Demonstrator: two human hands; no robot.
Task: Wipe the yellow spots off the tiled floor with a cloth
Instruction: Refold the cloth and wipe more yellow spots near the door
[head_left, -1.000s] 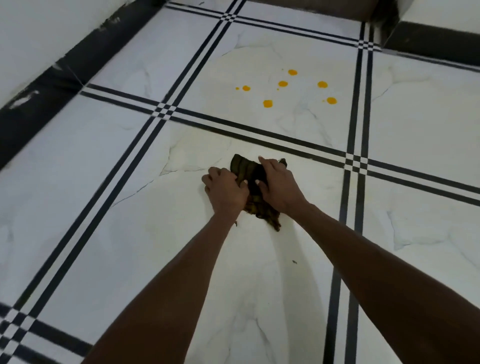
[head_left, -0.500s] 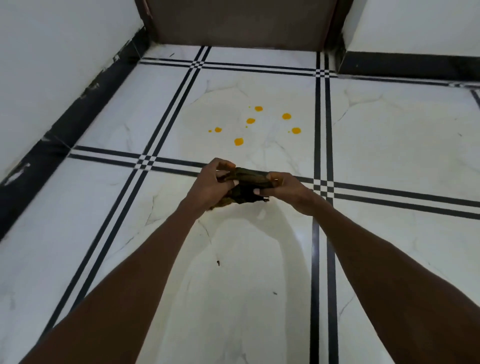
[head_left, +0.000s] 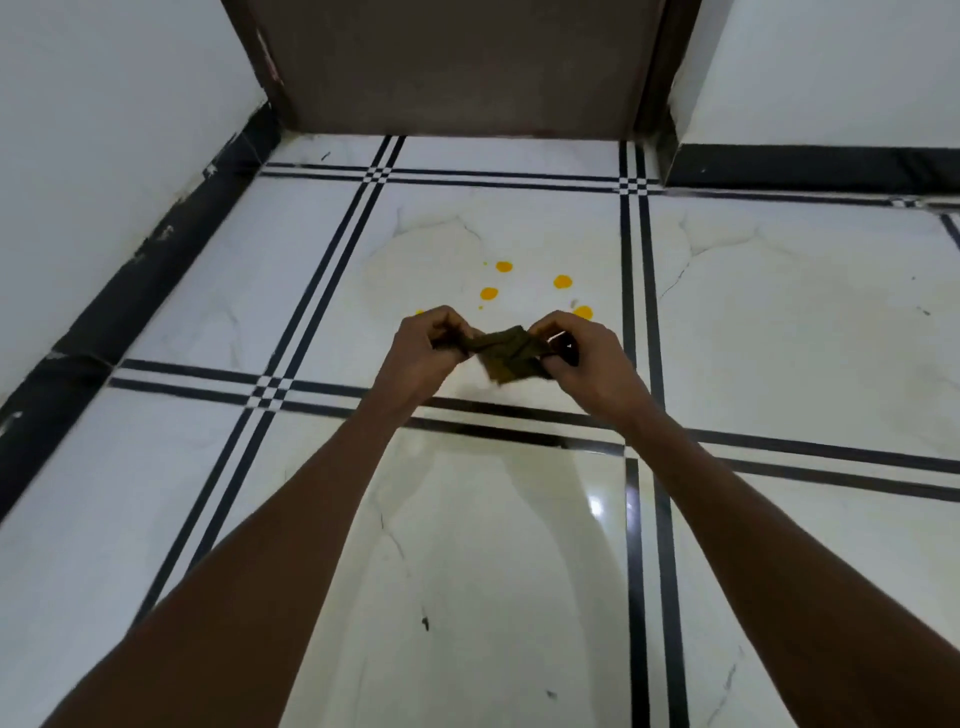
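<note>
Both arms reach forward from the bottom of the view, hands meeting near the centre, raised above the floor (head_left: 493, 545).

Left hand (head_left: 423, 353): fingers curled inward, thumb and fingertips pinching the left end of the cloth (head_left: 506, 353). Back of the hand faces the camera.

Right hand (head_left: 584, 358): fingers curled likewise, pinching the right end of the cloth. Knuckles up; the fingertips are partly hidden behind the fabric.

The cloth is dark olive-brown, bunched and folded, stretched short between the 2 hands, with a loose fold hanging down below the middle. It is held in the air, not touching the floor. Edges are somewhat blurred.

Yellow spots (head_left: 562, 282): 4 clear round ones on the white tile just beyond the hands, at the far side of the cloth. 1 more sliver of yellow shows at the top edge of the left hand, mostly hidden. A few tiny specks lie near the bigger ones. The nearest spot sits just above the right hand's knuckles in the view.

Floor: glossy white marbled tiles, divided by paired black stripes with small checkered crossings. A bright light reflection shows on the near tile.

A brown door (head_left: 457, 67) stands at the far end, white walls with a black skirting band (head_left: 156, 260) to either side.
</note>
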